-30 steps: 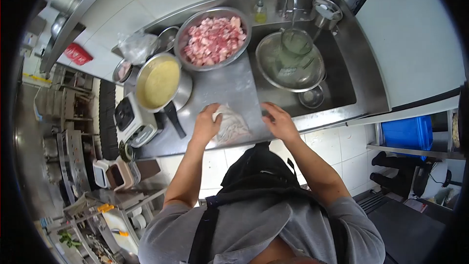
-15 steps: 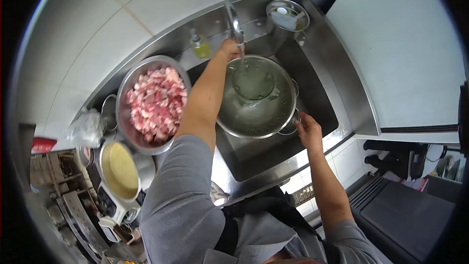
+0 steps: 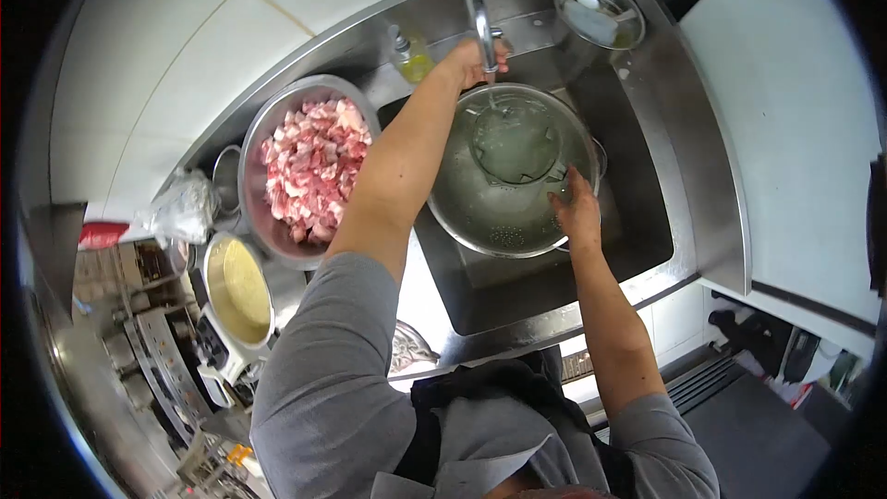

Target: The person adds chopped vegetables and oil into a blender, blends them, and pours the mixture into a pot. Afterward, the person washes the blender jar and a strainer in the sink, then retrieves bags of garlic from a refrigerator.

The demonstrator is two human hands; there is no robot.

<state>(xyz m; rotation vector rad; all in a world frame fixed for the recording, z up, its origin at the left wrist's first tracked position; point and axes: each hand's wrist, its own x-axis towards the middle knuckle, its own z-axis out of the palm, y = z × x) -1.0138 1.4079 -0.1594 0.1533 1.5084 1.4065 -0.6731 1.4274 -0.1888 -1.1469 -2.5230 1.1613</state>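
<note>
A large round metal colander (image 3: 462,194) with small holes and side handles sits in the sink, with greenish water (image 3: 517,143) in a round shape at its centre. Above its far rim, my left hand (image 3: 476,63) has its fingers curled around the faucet (image 3: 479,18); the spout hides part of them. A thin stream falls from the spout into the colander. My right hand (image 3: 579,212) reaches over the colander's near right side, thumb and fingers apart and holding nothing; I cannot tell whether its fingertips touch the metal.
Left of the sink (image 3: 637,254) stands a metal bowl (image 3: 254,180) of cut raw meat (image 3: 314,171). A soap bottle (image 3: 411,57) is behind it, and a small metal bowl (image 3: 624,37) occupies the back right corner. A pot of yellowish liquid (image 3: 242,291) and a plastic bag (image 3: 185,208) are farther left.
My right hand has moved from the colander's outer handle to over its inside. My left hand stays at the faucet with its fingers now more visible. The camera view has shifted.
</note>
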